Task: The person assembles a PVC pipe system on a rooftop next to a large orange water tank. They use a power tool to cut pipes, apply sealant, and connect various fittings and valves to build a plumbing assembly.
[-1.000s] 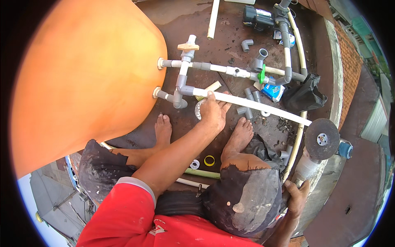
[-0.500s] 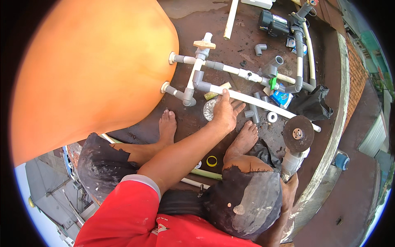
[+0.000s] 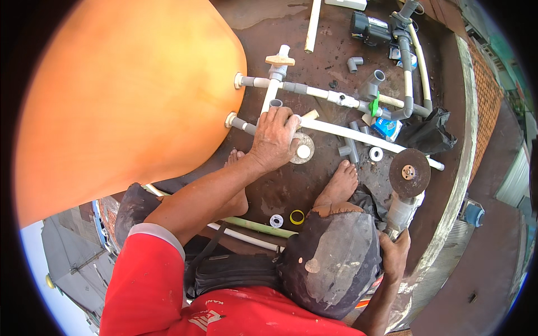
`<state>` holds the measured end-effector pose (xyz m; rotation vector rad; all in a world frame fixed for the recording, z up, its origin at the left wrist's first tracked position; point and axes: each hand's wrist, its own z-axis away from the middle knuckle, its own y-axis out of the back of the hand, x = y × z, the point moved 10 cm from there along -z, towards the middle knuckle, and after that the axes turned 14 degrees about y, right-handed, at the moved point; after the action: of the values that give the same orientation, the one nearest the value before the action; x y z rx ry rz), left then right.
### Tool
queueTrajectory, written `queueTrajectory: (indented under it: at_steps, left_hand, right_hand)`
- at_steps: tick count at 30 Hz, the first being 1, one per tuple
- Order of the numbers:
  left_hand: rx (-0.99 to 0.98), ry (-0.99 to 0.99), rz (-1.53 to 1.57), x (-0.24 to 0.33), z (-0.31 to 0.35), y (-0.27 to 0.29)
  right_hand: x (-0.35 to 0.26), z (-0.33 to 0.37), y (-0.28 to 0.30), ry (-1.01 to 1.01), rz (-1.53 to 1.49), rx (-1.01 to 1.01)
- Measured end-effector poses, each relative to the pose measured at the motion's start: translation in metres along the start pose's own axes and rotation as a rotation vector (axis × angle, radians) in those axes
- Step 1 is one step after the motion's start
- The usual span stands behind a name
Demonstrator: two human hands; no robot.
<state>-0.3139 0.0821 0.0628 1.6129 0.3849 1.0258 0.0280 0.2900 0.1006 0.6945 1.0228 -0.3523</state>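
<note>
My left hand (image 3: 273, 139) is closed around a grey pipe elbow (image 3: 276, 103), which it mostly hides. A long white pipe (image 3: 358, 134) runs from beside those fingers toward the right. My right hand (image 3: 395, 246), at the lower right, grips an angle grinder (image 3: 401, 211) by its body. The grinder's dark disc (image 3: 409, 172) faces up, close to the white pipe's far end; whether it spins I cannot tell. Just right of my left hand a round tin (image 3: 303, 150) with a white centre is partly covered.
A large orange tank (image 3: 129, 106) fills the left, joined to valved pipes (image 3: 342, 99). Behind stand a pump (image 3: 370, 29) and a loose grey elbow (image 3: 355, 64). Grey fittings (image 3: 350, 147), a white tape roll (image 3: 376, 154), a black bag (image 3: 431, 134) and a yellow ring (image 3: 297, 217) lie about. A ledge (image 3: 448, 196) borders the right.
My left hand has moved left from the white pipe and closed around the grey elbow. The grinder stays in my right hand, nearly in place.
</note>
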Motion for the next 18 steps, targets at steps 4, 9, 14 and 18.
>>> queueTrajectory:
  at_steps: [4, 9, 14, 18]
  left_hand:
    - [0.118, -0.359, -0.474, -0.029, -0.023, -0.001]
    - [-0.074, -0.440, -0.413, -0.041, -0.055, -0.009]
    - [-0.454, -0.298, -0.048, -0.033, -0.033, 0.012]
    - [-0.586, -0.058, 0.318, -0.019, -0.014, 0.037]
  right_hand:
    - [-0.009, -0.002, -0.009, 0.052, -0.028, 0.005]
    - [-0.037, 0.013, 0.011, 0.089, 0.036, 0.011]
    - [-0.048, 0.047, 0.034, 0.027, 0.001, 0.067]
    - [-0.068, 0.069, 0.025, 0.022, -0.003, 0.060]
